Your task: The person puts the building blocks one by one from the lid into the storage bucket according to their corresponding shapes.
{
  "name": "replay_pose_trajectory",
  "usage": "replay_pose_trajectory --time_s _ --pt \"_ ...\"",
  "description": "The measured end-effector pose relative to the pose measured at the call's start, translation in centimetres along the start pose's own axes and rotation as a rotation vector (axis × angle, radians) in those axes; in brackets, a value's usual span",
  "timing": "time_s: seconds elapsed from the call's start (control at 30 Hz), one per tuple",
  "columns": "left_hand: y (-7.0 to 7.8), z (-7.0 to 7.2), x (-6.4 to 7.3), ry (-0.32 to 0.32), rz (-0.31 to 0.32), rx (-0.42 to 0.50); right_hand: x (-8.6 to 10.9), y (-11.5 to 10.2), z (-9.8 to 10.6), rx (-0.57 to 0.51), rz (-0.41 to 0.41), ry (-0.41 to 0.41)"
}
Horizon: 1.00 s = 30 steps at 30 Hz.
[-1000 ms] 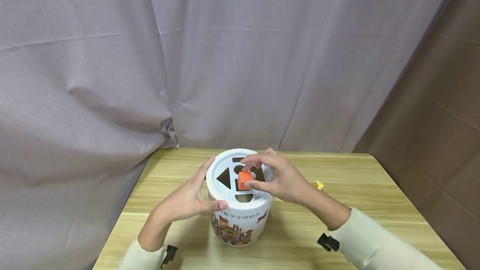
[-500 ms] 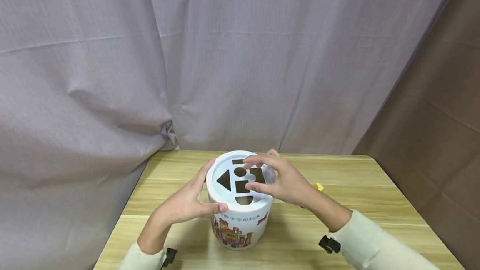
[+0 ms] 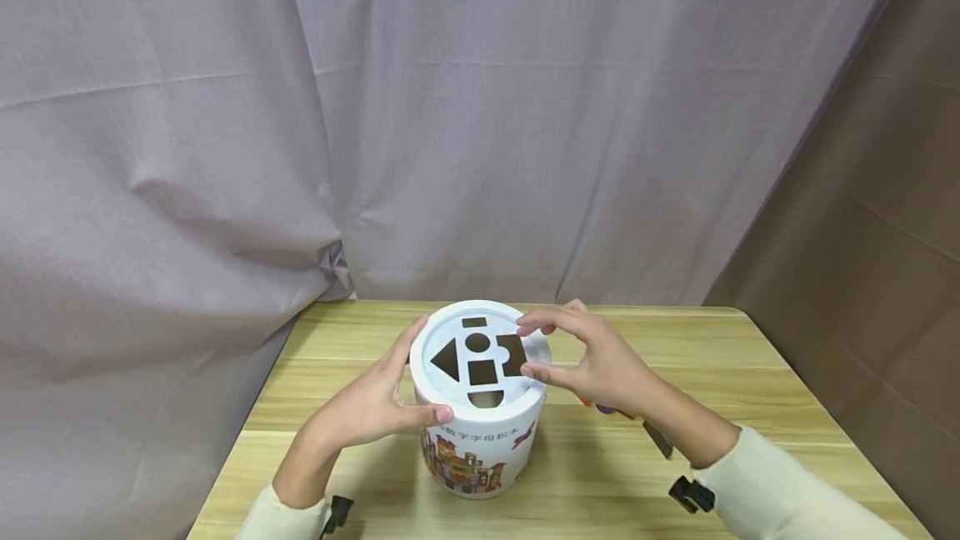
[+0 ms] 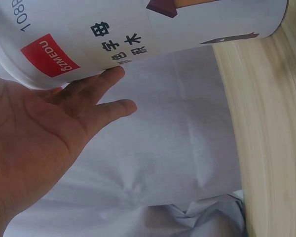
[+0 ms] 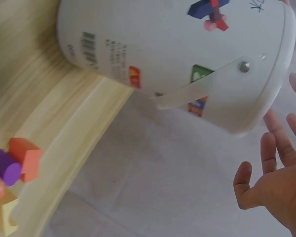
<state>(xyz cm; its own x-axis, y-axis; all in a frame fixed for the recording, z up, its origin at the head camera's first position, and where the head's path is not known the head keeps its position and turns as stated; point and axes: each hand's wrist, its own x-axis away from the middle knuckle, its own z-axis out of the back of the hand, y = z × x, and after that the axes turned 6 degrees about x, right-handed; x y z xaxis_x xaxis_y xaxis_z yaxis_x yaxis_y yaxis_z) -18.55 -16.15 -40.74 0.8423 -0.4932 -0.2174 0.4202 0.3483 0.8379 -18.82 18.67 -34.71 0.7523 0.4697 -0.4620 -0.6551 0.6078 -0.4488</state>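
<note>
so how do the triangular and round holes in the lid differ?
Shape: the triangular hole has straight edges and corners; the round hole is curved all round.
Size: the triangular hole looks larger than the round hole.
Place: in the head view, the triangular hole sits farther left, the round hole nearer the middle.
Shared: both look dark against the white lid.

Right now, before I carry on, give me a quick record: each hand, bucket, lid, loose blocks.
left hand: against the bucket's left side, by the rim
right hand: over the lid's right edge, holding nothing
bucket: white, upright on the table
lid: on, six shaped holes
loose blocks: orange block, purple cylinder and yellow block among them
</note>
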Motion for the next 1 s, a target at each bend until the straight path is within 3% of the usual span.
replay_pose_trajectory --time_s 0.57,1.0 --pt "-0.6 0.6 0.3 0.005 -0.027 -0.009 4.1 4.5 2.0 0.164 -0.070 0.052" --pt "-0.6 1.0 0.6 0.009 -0.039 -0.013 6.9 8.1 1.7 0.242 -0.088 0.057"
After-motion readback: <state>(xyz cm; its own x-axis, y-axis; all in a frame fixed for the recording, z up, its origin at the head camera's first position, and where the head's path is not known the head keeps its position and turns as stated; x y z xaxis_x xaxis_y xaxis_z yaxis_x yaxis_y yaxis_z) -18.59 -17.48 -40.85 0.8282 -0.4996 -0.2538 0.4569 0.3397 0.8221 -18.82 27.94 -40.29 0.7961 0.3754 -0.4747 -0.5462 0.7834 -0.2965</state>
